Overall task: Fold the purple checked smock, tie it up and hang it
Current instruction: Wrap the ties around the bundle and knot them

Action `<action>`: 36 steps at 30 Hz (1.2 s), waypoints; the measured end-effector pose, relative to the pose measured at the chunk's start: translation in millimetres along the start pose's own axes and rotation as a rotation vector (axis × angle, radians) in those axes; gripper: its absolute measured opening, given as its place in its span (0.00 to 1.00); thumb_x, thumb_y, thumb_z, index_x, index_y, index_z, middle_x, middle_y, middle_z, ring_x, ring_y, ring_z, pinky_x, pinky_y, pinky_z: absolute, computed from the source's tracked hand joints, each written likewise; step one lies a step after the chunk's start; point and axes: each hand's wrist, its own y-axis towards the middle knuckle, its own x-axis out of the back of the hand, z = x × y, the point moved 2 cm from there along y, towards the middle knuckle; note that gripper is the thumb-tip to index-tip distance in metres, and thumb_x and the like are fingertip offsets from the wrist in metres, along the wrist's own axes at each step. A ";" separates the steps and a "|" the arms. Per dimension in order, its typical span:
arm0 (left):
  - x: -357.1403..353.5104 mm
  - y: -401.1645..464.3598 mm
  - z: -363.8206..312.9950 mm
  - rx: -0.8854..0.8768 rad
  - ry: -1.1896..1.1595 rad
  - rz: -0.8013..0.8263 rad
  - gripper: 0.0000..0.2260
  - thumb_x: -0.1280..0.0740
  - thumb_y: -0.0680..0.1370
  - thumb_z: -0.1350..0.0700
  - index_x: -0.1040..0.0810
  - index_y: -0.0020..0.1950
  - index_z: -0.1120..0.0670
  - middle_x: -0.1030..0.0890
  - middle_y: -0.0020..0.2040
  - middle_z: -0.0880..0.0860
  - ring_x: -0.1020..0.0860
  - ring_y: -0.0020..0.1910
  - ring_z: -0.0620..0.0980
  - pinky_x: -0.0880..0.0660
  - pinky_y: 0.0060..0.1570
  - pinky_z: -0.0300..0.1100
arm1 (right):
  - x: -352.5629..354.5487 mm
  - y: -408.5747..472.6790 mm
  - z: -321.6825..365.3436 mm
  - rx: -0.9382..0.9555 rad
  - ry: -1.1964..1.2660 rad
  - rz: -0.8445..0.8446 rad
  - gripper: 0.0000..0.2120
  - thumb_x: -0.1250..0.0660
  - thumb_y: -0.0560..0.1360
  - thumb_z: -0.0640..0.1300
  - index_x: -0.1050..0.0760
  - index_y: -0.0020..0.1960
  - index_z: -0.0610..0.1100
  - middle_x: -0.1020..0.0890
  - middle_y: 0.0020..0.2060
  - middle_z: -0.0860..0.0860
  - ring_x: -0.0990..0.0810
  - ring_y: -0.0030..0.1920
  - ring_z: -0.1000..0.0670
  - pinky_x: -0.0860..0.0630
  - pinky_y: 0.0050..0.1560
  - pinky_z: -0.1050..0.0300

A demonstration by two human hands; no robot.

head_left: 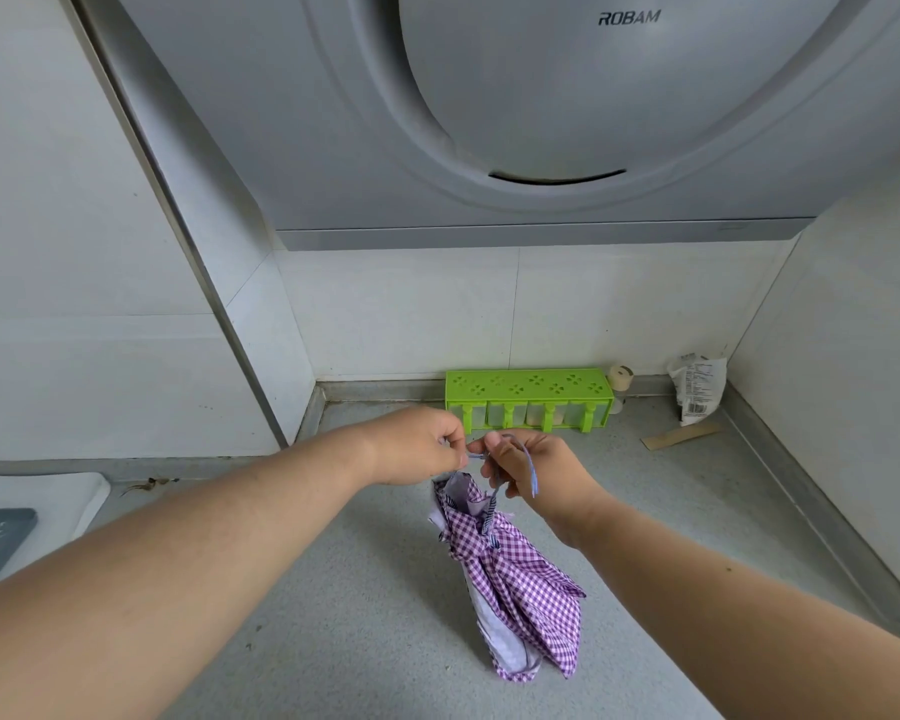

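- Hanging from both hands over the grey speckled stone countertop (365,589), the purple-and-white checked cotton smock (510,579) is already folded into a narrow bundle; the folding step is judged complete.
- A band of the smock's own fabric cinches the bundle near its upper end, at 6 o'clock from the hands, so the tying step appears mostly done.
- The left hand (417,446) has its fingers curled, pinching the thin blue-and-white striped fabric cord (530,467) between thumb and forefinger.
- The right hand (531,472) has its fingers curled round the same cord; a loop arches over its knuckles and one loose end dangles at 4 o'clock from its fingertips.
- Whether a knot is finished cannot be told; the hands cover the crossing point.
- The lower tip of the bundle seems to touch or hang just above the countertop.
- Remaining work, as judged: tighten or complete the cord loop, then hang the bundle. No hook is visible.
- The green perforated plastic seasoning rack (528,397) stands against the wall at 12 o'clock from the hands, apart from the smock.
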 end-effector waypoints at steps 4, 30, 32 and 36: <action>-3.4 -4.7 5.4 -0.012 0.222 0.065 0.09 0.38 0.86 0.47 0.24 0.47 0.44 0.21 0.44 0.48 0.23 0.44 0.49 0.29 0.43 0.45 | 1.0 -1.8 -4.5 -0.034 0.081 0.020 0.16 0.38 0.85 0.49 0.17 0.49 0.42 0.17 0.37 0.45 0.21 0.38 0.49 0.26 0.38 0.57; -35.1 -3.4 35.2 0.188 -0.609 -0.053 0.18 0.46 0.87 0.60 0.16 0.56 0.52 0.27 0.30 0.52 0.25 0.32 0.48 0.28 0.52 0.44 | -15.3 -4.3 -8.8 -0.132 0.119 0.113 0.16 0.39 0.86 0.50 0.22 0.44 0.43 0.13 0.51 0.38 0.13 0.54 0.38 0.19 0.54 0.49; -35.0 -3.9 35.4 0.192 -0.657 -0.065 0.19 0.46 0.86 0.62 0.15 0.56 0.53 0.29 0.29 0.50 0.26 0.31 0.47 0.28 0.50 0.43 | -15.6 -1.7 -8.8 -0.144 0.085 0.103 0.16 0.38 0.85 0.50 0.22 0.44 0.42 0.14 0.52 0.36 0.13 0.53 0.38 0.20 0.55 0.48; -39.4 -6.4 39.4 0.190 -0.740 -0.080 0.19 0.47 0.88 0.61 0.15 0.57 0.53 0.31 0.28 0.47 0.27 0.32 0.48 0.30 0.48 0.43 | -16.9 2.3 -8.3 -0.199 0.089 0.068 0.14 0.38 0.86 0.45 0.23 0.45 0.39 0.15 0.46 0.39 0.12 0.42 0.49 0.19 0.42 0.58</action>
